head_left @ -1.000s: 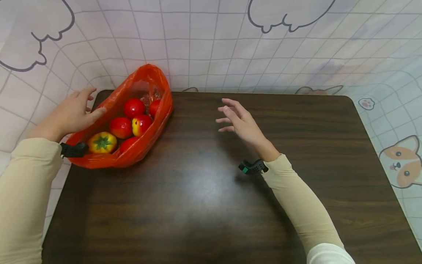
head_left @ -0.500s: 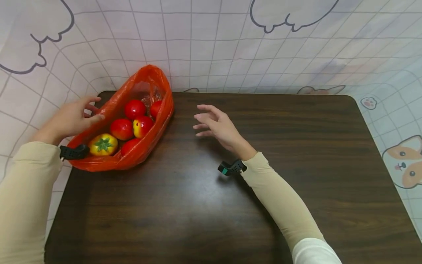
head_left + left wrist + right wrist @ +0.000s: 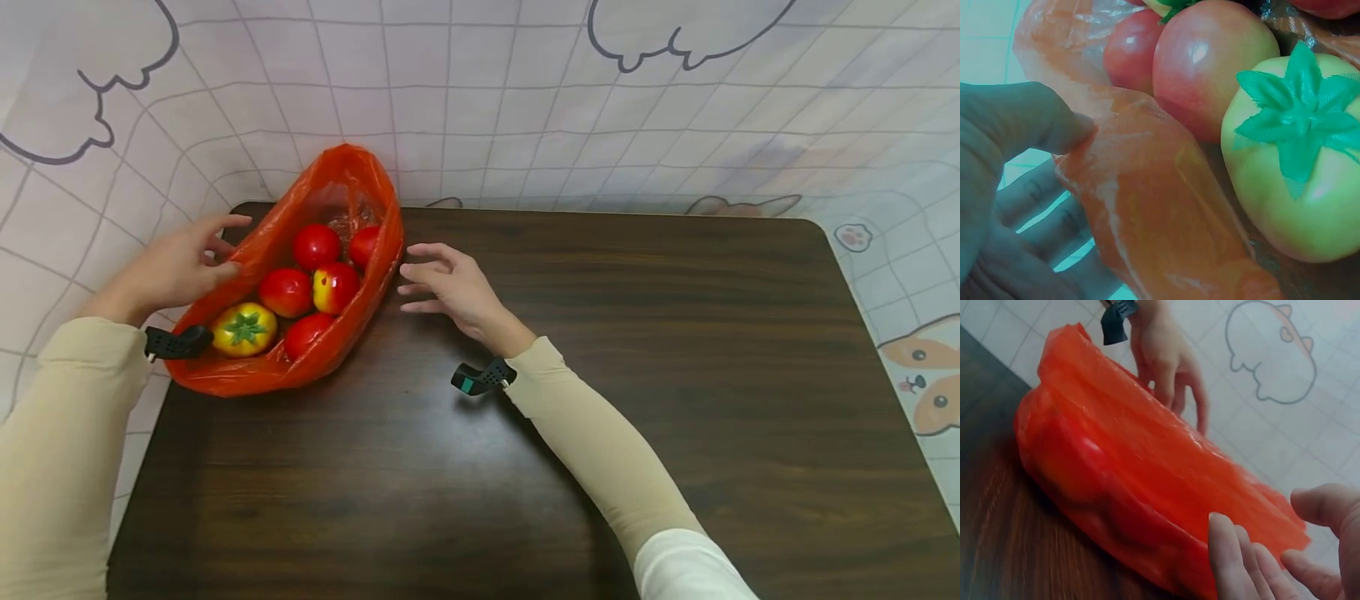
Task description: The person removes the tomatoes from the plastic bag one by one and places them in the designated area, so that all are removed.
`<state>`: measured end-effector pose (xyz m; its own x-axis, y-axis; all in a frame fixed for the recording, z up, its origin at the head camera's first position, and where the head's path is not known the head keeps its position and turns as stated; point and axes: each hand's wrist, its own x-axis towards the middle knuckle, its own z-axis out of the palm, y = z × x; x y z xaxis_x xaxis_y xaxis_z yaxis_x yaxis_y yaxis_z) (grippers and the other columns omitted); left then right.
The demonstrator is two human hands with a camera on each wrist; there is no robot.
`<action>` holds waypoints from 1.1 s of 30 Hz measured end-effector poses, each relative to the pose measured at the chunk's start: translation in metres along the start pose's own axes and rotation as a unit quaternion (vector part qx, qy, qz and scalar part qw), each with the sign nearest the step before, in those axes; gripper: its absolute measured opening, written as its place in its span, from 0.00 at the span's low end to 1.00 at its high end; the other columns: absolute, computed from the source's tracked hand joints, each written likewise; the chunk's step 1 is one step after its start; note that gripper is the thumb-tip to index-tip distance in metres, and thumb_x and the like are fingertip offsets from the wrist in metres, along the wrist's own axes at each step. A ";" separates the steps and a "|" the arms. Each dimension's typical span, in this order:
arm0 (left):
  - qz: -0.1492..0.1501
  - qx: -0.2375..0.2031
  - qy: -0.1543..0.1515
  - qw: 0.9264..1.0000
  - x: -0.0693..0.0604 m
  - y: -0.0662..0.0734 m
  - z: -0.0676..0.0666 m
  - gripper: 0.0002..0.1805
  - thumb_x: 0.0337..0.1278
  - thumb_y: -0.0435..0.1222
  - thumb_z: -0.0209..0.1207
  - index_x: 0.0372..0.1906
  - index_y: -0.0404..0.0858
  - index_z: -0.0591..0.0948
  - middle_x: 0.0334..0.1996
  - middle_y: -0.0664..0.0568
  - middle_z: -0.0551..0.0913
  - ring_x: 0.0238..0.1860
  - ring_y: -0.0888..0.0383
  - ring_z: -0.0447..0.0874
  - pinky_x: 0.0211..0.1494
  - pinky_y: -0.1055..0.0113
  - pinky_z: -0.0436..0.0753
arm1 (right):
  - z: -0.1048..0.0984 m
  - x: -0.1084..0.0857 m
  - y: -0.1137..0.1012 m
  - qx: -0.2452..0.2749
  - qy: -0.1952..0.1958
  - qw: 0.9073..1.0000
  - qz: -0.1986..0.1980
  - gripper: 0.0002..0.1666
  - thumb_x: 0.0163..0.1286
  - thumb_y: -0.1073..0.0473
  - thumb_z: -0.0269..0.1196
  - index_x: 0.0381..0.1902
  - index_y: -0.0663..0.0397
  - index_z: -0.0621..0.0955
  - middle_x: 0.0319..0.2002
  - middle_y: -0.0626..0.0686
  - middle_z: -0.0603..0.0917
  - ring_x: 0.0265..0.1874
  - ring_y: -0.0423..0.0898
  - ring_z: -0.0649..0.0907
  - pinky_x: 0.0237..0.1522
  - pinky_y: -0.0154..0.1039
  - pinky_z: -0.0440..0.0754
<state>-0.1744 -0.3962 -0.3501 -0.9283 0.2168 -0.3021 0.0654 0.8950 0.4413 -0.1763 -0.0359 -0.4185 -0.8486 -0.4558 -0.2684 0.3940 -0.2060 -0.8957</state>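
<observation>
beige sleeves [image 3: 600, 433], black wristbands [image 3: 483, 377], green patch [image 3: 467, 385], white upper sleeve [image 3: 686, 567]

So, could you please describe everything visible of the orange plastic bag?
The glossy, crinkled orange plastic bag sits open, mouth up, far left on the brown woodgrain table, round red and yellow fruits inside. The bare left grip pinches its left rim; whether the bare right grip touches it is unclear.

Screened tabletop station; room type indeterminate. Indicators: wood-grain table [image 3: 750, 375], surrounding grid-patterned sheeting [image 3: 525, 108], printed cartoon dog [image 3: 927, 385].
</observation>
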 end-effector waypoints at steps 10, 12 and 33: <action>-0.004 -0.034 -0.044 0.998 -0.002 0.019 0.001 0.35 0.73 0.35 0.55 0.80 0.39 0.59 0.61 0.23 0.76 0.52 0.32 0.82 0.48 0.43 0.89 | 0.026 0.013 0.009 -0.022 0.049 0.999 0.003 0.23 0.68 0.61 0.71 0.55 0.56 0.74 0.37 0.51 0.84 0.26 0.45 0.85 0.34 0.42 0.92; -0.004 -0.039 -0.050 0.998 -0.002 0.023 0.001 0.35 0.73 0.35 0.55 0.80 0.39 0.59 0.60 0.24 0.76 0.51 0.34 0.82 0.46 0.47 0.89 | 0.027 0.014 0.012 -0.031 0.057 0.998 0.011 0.24 0.67 0.60 0.72 0.54 0.56 0.73 0.36 0.50 0.82 0.26 0.45 0.84 0.37 0.45 0.92; -0.019 -0.181 -0.074 0.981 -0.002 0.023 0.010 0.30 0.78 0.36 0.49 0.80 0.43 0.59 0.61 0.34 0.75 0.43 0.61 0.88 0.47 0.63 0.91 | 0.015 0.010 0.009 0.015 0.068 0.997 0.029 0.25 0.71 0.71 0.59 0.64 0.54 0.74 0.43 0.53 0.84 0.35 0.45 0.87 0.43 0.51 0.90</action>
<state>-0.1673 -0.3720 -0.3475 -0.8629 0.2640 -0.4309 -0.1271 0.7119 0.6907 -0.1765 -0.0555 -0.4236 -0.8630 -0.3468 -0.3673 0.4530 -0.2096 -0.8665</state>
